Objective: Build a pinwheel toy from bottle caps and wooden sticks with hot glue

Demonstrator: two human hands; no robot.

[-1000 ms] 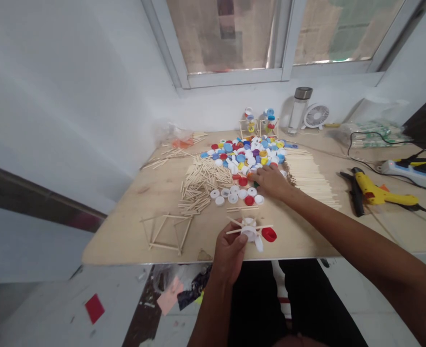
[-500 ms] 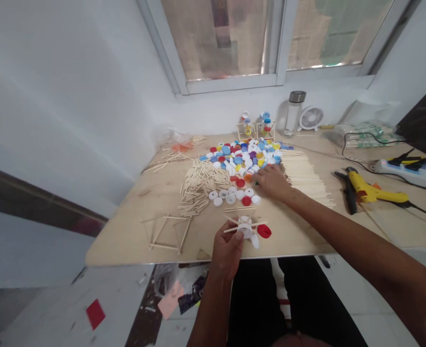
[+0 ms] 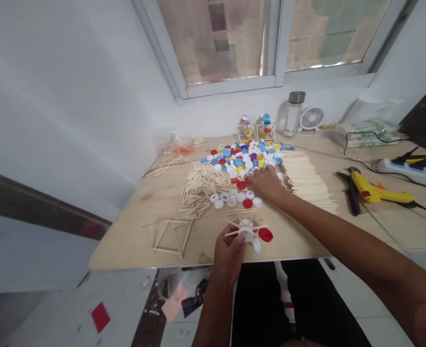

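Note:
My left hand [image 3: 230, 250] is closed on a small wheel [image 3: 246, 234] made of white bottle caps and thin wooden sticks, at the table's front edge. The sticks stick out around it; a red bottle cap [image 3: 266, 234] is on one of them and a white cap hangs at its lower side. My right hand [image 3: 267, 184] reaches over the near right edge of a heap of coloured bottle caps [image 3: 239, 162]. Its fingers are bent and spread, touching caps there; the fingertips are partly hidden.
Short sticks [image 3: 201, 185] lie left of the caps, long sticks [image 3: 309, 180] right. A stick frame [image 3: 171, 236] stands front left. Several white caps [image 3: 231, 201] form rows. A yellow glue gun [image 3: 377, 190], power strip [image 3: 403, 169], fan [image 3: 311, 118] and bottle [image 3: 293, 115] are rightward.
My right hand has shifted slightly left over the caps and now covers most of an orange cap seen before. My left hand keeps the wheel in nearly the same place.

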